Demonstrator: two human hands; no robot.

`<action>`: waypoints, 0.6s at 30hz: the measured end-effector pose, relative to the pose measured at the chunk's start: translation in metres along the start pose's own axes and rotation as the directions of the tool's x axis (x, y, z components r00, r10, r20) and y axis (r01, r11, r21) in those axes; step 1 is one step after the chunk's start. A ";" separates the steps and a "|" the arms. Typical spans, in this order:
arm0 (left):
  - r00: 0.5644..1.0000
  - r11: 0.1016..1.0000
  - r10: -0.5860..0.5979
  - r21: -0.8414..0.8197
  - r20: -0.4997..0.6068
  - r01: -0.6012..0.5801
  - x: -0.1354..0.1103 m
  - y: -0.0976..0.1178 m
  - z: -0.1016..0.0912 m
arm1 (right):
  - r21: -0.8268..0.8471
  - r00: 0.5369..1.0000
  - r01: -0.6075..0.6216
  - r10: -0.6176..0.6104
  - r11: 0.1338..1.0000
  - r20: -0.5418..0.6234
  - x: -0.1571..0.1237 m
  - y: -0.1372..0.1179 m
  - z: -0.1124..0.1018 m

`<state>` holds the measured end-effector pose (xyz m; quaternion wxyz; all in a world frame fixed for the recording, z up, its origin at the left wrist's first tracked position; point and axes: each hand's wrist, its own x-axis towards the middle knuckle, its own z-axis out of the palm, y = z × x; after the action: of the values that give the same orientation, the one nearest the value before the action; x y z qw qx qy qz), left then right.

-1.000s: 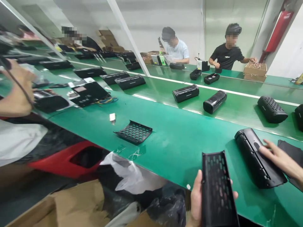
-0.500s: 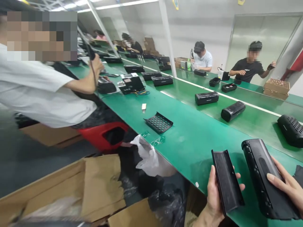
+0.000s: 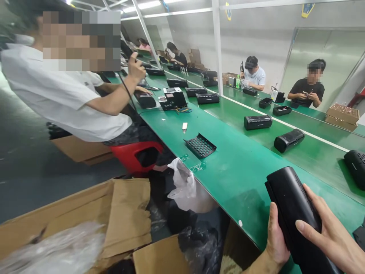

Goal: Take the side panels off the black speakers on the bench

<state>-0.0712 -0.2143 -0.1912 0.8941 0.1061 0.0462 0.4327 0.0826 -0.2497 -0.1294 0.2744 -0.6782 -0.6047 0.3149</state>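
At the lower right, my right hand (image 3: 332, 228) is wrapped round a long black speaker-like housing (image 3: 296, 201), thumb across its top. My left hand (image 3: 276, 241) grips a curved black cover panel (image 3: 270, 193) from below and presses it against the housing's left side. Only a thin edge of the panel shows; the rest is hidden behind the housing and my fingers. Both pieces are tilted above the front of the green table (image 3: 245, 167).
A perforated black grille (image 3: 201, 145) lies on the table beside a small white piece (image 3: 184, 126). Black housings (image 3: 289, 140) stand along the green belt. A co-worker (image 3: 74, 102) sits at left. Open cardboard boxes (image 3: 128, 217) and a plastic bag (image 3: 188, 188) are below the table edge.
The cover panel and the housing, apart before, are now together, the panel against the housing's left side. The view has shifted slightly left. A co-worker across the belt has brought both hands together.
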 end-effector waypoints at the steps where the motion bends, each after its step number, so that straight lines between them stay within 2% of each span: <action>1: 1.000 1.000 0.013 0.003 -0.013 -0.013 0.000 0.000 -0.001 | -0.009 1.000 -0.002 0.002 1.000 0.005 0.000 0.001 0.000; 10: 0.997 0.997 0.066 0.053 -0.045 -0.064 -0.001 -0.002 -0.007 | -0.024 1.000 -0.010 0.010 1.000 0.011 0.000 0.000 0.001; 18: 0.996 0.994 0.075 0.079 -0.057 -0.071 -0.004 -0.002 -0.003 | -0.021 1.000 0.011 -0.012 1.000 -0.021 -0.004 0.001 0.002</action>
<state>-0.0730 -0.2179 -0.1949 0.8711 0.1292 0.0854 0.4660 0.0811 -0.2534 -0.1313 0.2754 -0.6807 -0.6089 0.3000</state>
